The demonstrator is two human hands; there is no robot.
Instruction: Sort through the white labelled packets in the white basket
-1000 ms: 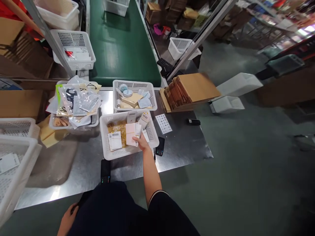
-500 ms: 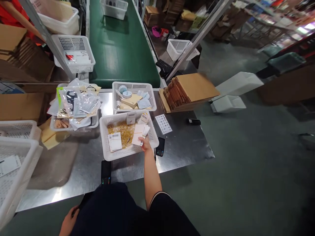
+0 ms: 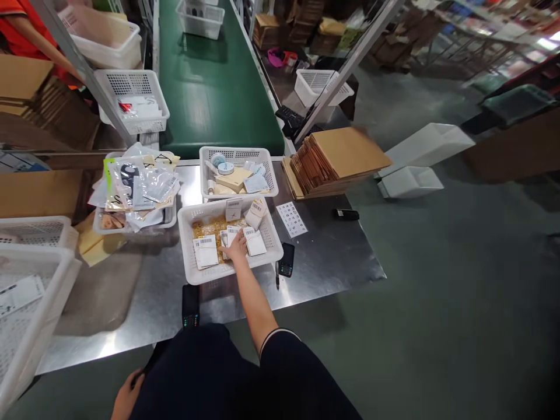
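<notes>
My right hand [image 3: 237, 248] is inside a white plastic basket [image 3: 188, 265], its thumb and fingers apart over small white barcoded cards [image 3: 231, 233] in the middle. To its right lies another white barcoded card pack [image 3: 255, 241], and to its left a banded stack of white cards [image 3: 205, 252]. Two small white boxes with labels stand at the basket's back, one of them a tilted box [image 3: 255, 214]. Yellowish loose material [image 3: 210, 226] covers the basket floor. Low at my left side, my left hand [image 3: 126, 398] is curled by something dark, mostly hidden by my body.
Behind stands a basket [image 3: 238, 153] of jars and packets. Bagged goods [image 3: 140, 181] fill a tray at left. Folded cartons [image 3: 341, 154], a sticker sheet [image 3: 291, 219] and handheld scanners [image 3: 286, 259] lie on the metal table. A green conveyor [image 3: 214, 93] runs behind; a person in orange [image 3: 26, 35] is far left.
My right hand has let go of the pale card pack and moved left to the middle cards. A barcoded pack now lies at the basket's right. My left hand stays low.
</notes>
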